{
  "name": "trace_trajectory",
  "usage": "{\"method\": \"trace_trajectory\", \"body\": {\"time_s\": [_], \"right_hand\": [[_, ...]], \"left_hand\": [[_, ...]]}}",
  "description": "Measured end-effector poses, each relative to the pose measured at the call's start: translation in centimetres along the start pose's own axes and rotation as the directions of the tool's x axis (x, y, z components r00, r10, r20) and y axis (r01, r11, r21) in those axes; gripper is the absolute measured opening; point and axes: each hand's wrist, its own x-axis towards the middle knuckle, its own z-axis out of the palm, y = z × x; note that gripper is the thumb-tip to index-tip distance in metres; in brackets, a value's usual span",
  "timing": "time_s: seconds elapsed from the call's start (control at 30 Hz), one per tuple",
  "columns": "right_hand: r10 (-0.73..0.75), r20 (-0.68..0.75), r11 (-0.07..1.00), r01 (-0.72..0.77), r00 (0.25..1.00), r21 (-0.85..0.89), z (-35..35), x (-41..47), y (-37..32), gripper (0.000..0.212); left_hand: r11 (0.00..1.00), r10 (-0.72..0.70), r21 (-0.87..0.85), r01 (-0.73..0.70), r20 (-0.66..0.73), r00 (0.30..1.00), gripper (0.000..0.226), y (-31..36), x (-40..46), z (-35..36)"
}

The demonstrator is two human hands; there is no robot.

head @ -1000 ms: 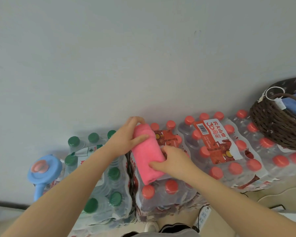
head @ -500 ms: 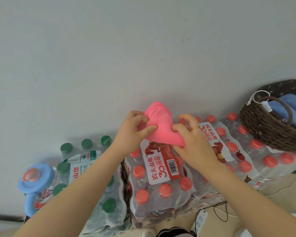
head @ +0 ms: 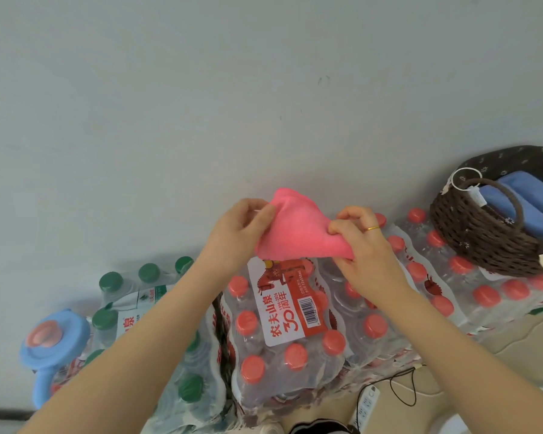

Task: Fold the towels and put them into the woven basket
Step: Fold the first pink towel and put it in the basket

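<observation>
A pink towel [head: 298,228] hangs bunched between both hands, lifted above the packs of red-capped water bottles [head: 290,324]. My left hand [head: 239,236] pinches its upper left edge. My right hand [head: 362,245], with a gold ring, grips its right corner with curled fingers. The dark brown woven basket [head: 477,239] stands at the far right on top of the bottle packs, apart from both hands. A folded blue towel [head: 521,202] lies inside it.
A pack of green-capped bottles [head: 145,296] stands to the left, with a blue jug lid and handle [head: 49,343] beside it. A plain grey wall rises right behind the packs. A white power strip and black cable [head: 376,399] lie on the floor below.
The pink towel lay rolled on the bottle pack with both hands on it; now both hands have lifted it and drawn its edges apart. The view has shifted slightly left.
</observation>
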Motion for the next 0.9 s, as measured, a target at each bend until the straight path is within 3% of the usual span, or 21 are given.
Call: {"method": "trace_trajectory", "body": {"time_s": [0.1, 0.2, 0.3, 0.43, 0.63, 0.7, 0.8, 0.9], "right_hand": [[-0.012, 0.035, 1.000, 0.012, 0.999, -0.004, 0.0, 0.0, 0.2, 0.036], [-0.006, 0.072, 1.000, 0.007, 0.997, -0.007, 0.0, -0.1, 0.4, 0.040], [0.014, 0.091, 1.000, -0.014, 0.996, -0.003, 0.0, -0.2, 0.6, 0.043], [0.043, 0.134, 0.999, -0.041, 0.990, -0.014, 0.0, -0.4, 0.8, 0.039], [0.124, 0.169, 0.992, -0.127, 0.978, 0.007, 0.0, -0.4, 1.0, 0.033], [0.102, 0.172, 0.994, -0.107, 0.980, 0.021, -0.1, -0.3, 1.0, 0.033], [0.074, 0.169, 0.994, -0.087, 0.983, 0.071, -0.3, 0.0, 1.2, 0.042], [0.078, 0.165, 0.992, -0.093, 0.983, 0.086, -0.4, 0.1, 1.3, 0.049]], "left_hand": [[0.987, -0.133, -0.075, 0.140, 0.091, 0.987, 0.022, 0.1, 0.5, 0.0], [0.995, -0.066, -0.068, 0.067, 0.027, 0.997, 0.004, -0.2, 0.7, 0.4], [1.000, -0.003, -0.016, 0.003, -0.021, 1.000, 0.012, -0.5, 1.0, 0.5], [0.978, 0.097, 0.194, -0.076, -0.099, 0.990, 0.012, -0.4, 1.5, 0.5], [0.936, 0.224, 0.317, -0.153, -0.201, 0.954, 0.035, -0.9, 1.7, 0.7], [0.917, 0.239, 0.360, -0.174, -0.144, 0.960, 0.023, -0.9, 2.1, 0.6], [0.958, 0.090, 0.271, -0.089, 0.010, 0.996, 0.003, -0.5, 2.4, 0.5], [0.981, -0.001, 0.191, -0.022, 0.120, 0.993, 0.009, -0.5, 2.5, 0.1]]}}
